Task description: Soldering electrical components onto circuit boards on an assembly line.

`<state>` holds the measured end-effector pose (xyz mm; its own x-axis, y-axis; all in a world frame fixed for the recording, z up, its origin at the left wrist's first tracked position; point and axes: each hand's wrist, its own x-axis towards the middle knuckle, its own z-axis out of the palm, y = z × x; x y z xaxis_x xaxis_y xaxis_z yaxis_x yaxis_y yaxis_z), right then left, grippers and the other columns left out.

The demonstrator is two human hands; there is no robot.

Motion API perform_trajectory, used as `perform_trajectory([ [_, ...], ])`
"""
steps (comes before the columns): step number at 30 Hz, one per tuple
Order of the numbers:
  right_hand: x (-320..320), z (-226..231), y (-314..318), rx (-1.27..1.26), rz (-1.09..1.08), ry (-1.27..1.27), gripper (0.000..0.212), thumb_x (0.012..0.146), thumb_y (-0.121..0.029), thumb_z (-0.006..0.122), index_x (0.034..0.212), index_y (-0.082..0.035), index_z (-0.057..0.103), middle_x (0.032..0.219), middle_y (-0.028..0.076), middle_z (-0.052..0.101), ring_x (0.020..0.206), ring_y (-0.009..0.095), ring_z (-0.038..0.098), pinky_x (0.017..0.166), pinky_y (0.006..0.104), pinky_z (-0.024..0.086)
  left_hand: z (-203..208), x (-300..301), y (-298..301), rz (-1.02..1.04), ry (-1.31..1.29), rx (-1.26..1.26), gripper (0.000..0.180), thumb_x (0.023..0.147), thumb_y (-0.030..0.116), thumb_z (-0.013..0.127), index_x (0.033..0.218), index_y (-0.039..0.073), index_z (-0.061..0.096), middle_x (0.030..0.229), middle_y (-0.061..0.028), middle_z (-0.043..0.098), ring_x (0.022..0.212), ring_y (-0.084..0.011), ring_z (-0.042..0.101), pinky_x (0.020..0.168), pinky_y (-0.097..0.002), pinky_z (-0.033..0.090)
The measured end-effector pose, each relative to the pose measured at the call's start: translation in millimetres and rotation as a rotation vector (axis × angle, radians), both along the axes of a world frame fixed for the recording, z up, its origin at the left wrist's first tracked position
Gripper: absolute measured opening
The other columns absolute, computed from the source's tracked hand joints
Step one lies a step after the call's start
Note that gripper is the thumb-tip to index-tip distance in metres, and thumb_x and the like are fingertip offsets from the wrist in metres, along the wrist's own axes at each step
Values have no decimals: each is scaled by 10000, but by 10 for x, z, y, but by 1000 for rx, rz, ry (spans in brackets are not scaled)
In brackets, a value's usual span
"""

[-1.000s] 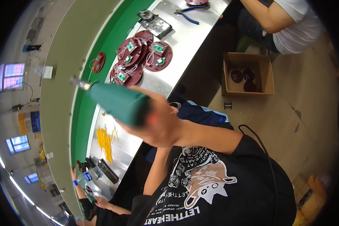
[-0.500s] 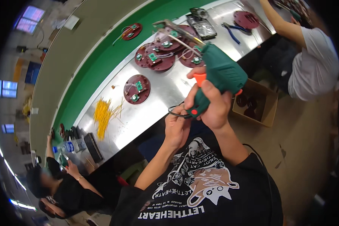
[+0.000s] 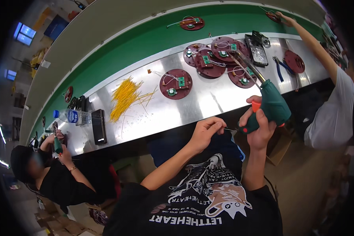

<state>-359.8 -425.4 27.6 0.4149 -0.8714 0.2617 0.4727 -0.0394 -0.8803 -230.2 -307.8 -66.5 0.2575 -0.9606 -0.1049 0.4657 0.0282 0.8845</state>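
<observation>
My right hand [image 3: 260, 133] is wrapped round the handle of a green soldering gun [image 3: 277, 103] with an orange trigger. Its long metal tip reaches up and left over a cluster of maroon round discs [image 3: 211, 71] that carry small green circuit boards and thin wires. To the left of the gun's handle, my left hand [image 3: 206, 133] pinches a thin dark cord [image 3: 231, 129] that runs to the handle's base. A single maroon disc [image 3: 180, 94] with a green board and white wires lies alone on the metal table, beyond my left hand.
Thin yellow wires [image 3: 125, 98] lie heaped on the table, left of the lone disc. Farther left are a black phone [image 3: 99, 128] and a clear bottle [image 3: 76, 117]. Blue-handled pliers [image 3: 279, 70] lie at right. A cardboard box [image 3: 281, 148] stands below. Co-workers are at both sides.
The view has turned. My left hand has moved away from the gun's handle, leaving a gap with the cord between. The gun stays in my right hand, its tip over the discs.
</observation>
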Motion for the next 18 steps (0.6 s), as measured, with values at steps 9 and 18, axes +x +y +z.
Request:
perform_trajectory([
  [9, 256, -16, -41, -107, 41, 110, 371, 969, -197, 536, 1222, 71, 496, 1118, 215, 572, 557, 161, 587, 497, 298, 500, -68, 309, 240, 8, -54, 59, 114, 946, 74, 641, 1011, -6, 692, 878, -39, 662, 807, -122, 609, 749, -265, 477],
  [18, 356, 43, -218, -139, 55, 175, 397, 982, -247, 531, 1220, 70, 500, 1117, 218, 568, 554, 164, 580, 509, 317, 501, 200, 616, 598, -10, -525, 76, 117, 913, 88, 672, 952, -16, 707, 842, -87, 677, 774, -150, 625, 719, -269, 477],
])
